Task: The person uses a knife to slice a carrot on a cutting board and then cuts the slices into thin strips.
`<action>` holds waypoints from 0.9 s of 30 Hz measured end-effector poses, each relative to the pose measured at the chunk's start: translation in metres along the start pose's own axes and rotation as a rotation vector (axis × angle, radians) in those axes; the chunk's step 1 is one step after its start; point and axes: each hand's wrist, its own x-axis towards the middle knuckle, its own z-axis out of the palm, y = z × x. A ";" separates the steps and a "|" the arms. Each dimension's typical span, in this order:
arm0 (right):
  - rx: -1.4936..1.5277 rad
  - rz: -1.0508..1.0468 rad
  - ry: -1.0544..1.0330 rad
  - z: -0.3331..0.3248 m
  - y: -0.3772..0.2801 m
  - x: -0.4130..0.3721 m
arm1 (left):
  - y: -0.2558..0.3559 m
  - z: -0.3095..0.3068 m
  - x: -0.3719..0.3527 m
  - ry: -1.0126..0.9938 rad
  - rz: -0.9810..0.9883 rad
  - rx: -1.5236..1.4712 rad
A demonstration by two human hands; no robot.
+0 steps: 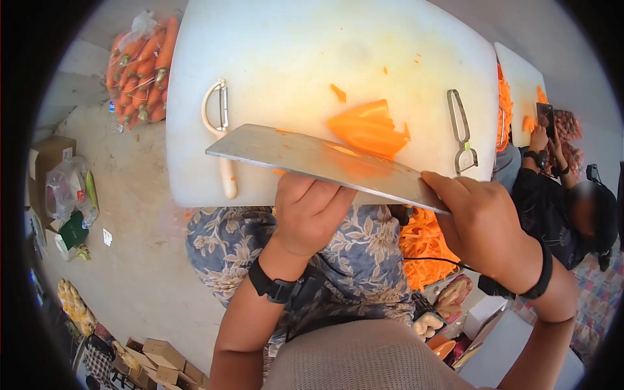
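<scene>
A broad-bladed cleaver [299,153] is tilted across the lower part of the white cutting board [260,58], with orange bits stuck to its blade. My right hand [484,224] is wrapped round its handle at the right end. Curled fingers of my left hand [309,214] meet the blade's near edge, their tips hidden by the metal. Just beyond the blade lies a pile of thin carrot slices [370,127], partly covered by it. A cream-handled peeler [227,175] rests to the left, its handle passing under the blade tip. A metal peeler [460,130] is on the right.
Shredded carrot [426,250] is heaped below the board beside my right forearm. A bag of whole carrots [143,71] stands at the upper left. Cardboard boxes [166,361] sit on the floor. At the right, another person [552,208] works at a second board [520,65].
</scene>
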 end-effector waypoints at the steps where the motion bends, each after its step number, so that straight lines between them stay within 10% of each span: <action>1: 0.003 0.000 0.005 -0.004 -0.003 -0.004 | -0.001 0.000 -0.001 0.016 0.026 0.025; 27: -0.023 0.069 -0.125 -0.010 -0.003 -0.025 | -0.001 -0.005 -0.004 -0.024 -0.021 0.003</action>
